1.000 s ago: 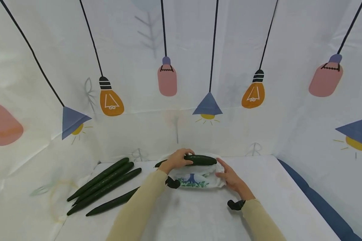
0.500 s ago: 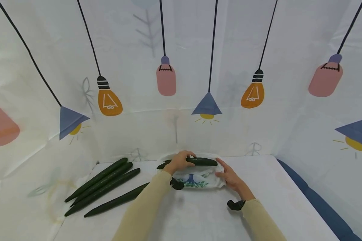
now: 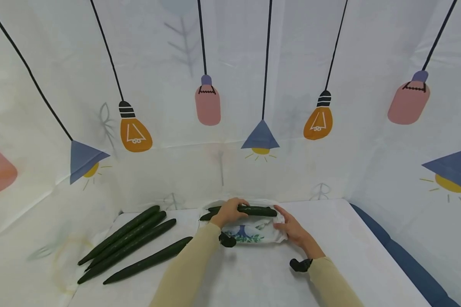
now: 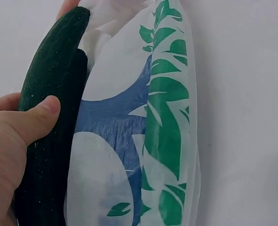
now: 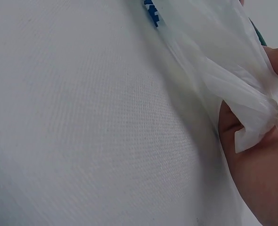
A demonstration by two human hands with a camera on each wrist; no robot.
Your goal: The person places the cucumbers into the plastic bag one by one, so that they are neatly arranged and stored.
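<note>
A dark green cucumber [image 3: 259, 211] lies in the grip of my left hand [image 3: 230, 211], thumb on the near side, above a white plastic bag [image 3: 263, 232] with a blue and green tree print. Close against it is a second cucumber [image 4: 81, 70], partly covered by the first in the left wrist view. My right hand [image 3: 293, 228] holds the bag's right end, near the cucumber's tip. Thin, crumpled plastic [image 5: 252, 108] is pinched between its thumb and fingers in the right wrist view. How far the cucumbers sit inside the bag is hard to tell.
Several more cucumbers [image 3: 128, 249] lie side by side on the left of the white table [image 3: 253, 277]. One cucumber [image 3: 146, 261] lies apart, nearer my left sleeve. A white wall [image 3: 169, 170] with printed lamps rises behind, and a blue padded edge [image 3: 403, 260] runs along the right.
My left hand has moved slightly right and nearer with its cucumber, and the second cucumber behind it has come into sight. The right hand keeps its hold on the bag.
</note>
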